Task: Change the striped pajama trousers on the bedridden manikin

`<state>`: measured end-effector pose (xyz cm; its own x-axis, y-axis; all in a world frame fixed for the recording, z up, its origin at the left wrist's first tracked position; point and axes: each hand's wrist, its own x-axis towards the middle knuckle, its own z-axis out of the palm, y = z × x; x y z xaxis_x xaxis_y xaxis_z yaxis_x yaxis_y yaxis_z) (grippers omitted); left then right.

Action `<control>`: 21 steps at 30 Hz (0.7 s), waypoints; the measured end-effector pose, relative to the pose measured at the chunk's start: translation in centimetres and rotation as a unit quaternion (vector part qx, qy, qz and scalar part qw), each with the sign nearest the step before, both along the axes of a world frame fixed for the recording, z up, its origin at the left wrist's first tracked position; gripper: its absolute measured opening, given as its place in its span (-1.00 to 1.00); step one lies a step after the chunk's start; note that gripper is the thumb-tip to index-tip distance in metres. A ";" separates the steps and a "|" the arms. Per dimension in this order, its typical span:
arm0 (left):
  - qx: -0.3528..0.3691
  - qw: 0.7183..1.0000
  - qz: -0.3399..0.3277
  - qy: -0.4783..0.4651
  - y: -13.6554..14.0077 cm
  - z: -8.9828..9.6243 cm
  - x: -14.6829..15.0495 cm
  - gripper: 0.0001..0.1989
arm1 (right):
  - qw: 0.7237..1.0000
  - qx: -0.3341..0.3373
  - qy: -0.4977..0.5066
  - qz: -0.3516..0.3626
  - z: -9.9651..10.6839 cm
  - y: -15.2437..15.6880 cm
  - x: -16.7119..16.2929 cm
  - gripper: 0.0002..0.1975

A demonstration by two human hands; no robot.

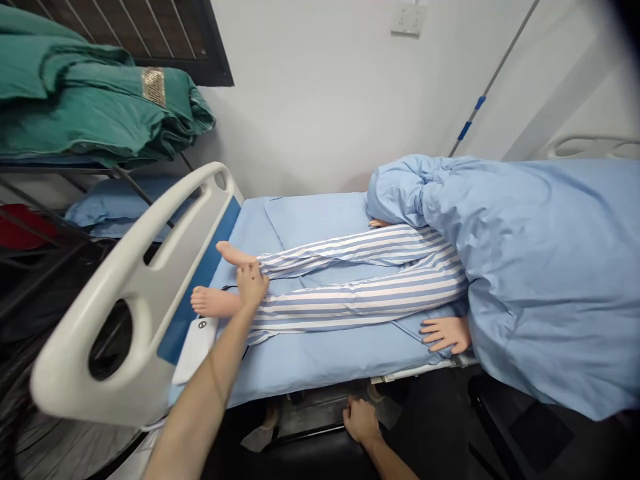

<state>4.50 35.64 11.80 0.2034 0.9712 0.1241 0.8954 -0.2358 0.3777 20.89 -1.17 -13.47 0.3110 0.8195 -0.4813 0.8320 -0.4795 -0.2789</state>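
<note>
A manikin lies on the bed in blue-and-white striped trousers (360, 300), with its bare feet towards the footboard. My left hand (253, 283) reaches across the near leg to the far ankle. Its fingers are closed at the trouser cuff there, beside the far foot (234, 254). The near foot (215, 302) lies just left of my wrist. Below the near edge of the bed, my right hand (361, 420) has its fingers curled, next to a dark edge. What lies under those fingers is hidden. One manikin hand (445, 333) rests palm down on the sheet.
A blue quilt (545, 267) covers the manikin's upper body. The pale footboard (135, 287) rises at the left, with a white box (196, 350) inside it. Green folded cloths (110, 110) lie on a rack. A pole (480, 103) stands behind the bed.
</note>
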 end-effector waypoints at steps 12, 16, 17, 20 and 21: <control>-0.112 0.910 -0.004 -0.399 -13.2 -6.5 1.1 -0.82 | 0.872 -0.038 0.488 0.025 9.6 4.8 1.0 -0.78; -0.059 0.907 0.024 -0.415 -5.6 -4.8 3.1 -0.73 | 0.834 0.154 0.530 -0.004 16.9 13.7 3.2 -0.58; -0.045 0.901 0.026 -0.430 -3.3 -4.6 3.8 -0.70 | 0.830 0.212 0.516 -0.022 18.2 16.8 3.8 -0.58; -0.024 0.886 0.049 -0.460 2.8 -4.6 6.0 -0.67 | 0.815 0.359 0.448 -0.075 20.8 26.8 5.3 -0.53; -0.016 0.882 0.045 -0.469 4.4 -4.5 6.7 -0.66 | 0.813 0.389 0.426 -0.085 21.6 30.2 5.5 -0.53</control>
